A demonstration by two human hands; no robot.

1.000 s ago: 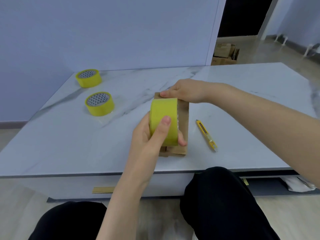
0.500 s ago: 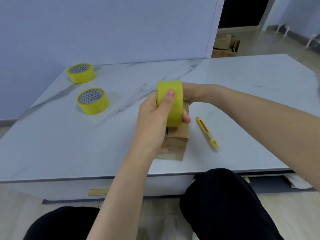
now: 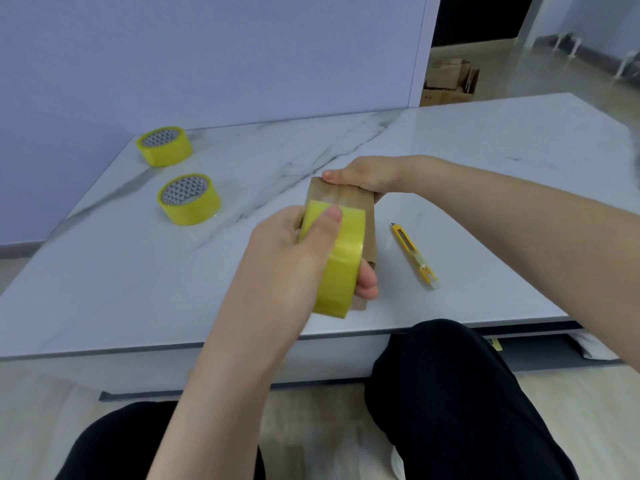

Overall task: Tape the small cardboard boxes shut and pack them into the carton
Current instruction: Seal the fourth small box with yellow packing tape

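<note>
Small brown cardboard box (image 3: 334, 192): I log it lying flat on the table near the front edge, long side running away from me. Its near half is hidden behind the tape roll and the left hand.
Roll of yellow-tinted packing tape (image 3: 344, 258): standing on edge over the near half of the box, in the left hand.
Left hand (image 3: 287, 265): I read it as clamped round the roll, thumb pressed on the outer band at the top, fingertips showing past the roll's right side.
Right hand (image 3: 362, 174): gripping the far end of the box, thumb laid along the top edge, fingers curled down the far right corner.
Tape on box: a glossy patch on the top face between the roll and the right hand may be laid tape. The glare leaves me unsure.
Yellow snap-blade utility knife (image 3: 414, 256): flat on the table just right of the box, apart from both hands.
Nearer spare yellow tape roll (image 3: 188, 199): flat on the table, well left of the box.
Farther spare yellow tape roll (image 3: 164, 145): flat by the table's far left corner.
White marble-patterned table (image 3: 485, 150): carries all of the above.
Brown cardboard cartons (image 3: 448, 83): on the floor beyond the table, by the doorway.
Black trousers (image 3: 450, 393): my operator's knees, below the front edge.
</note>
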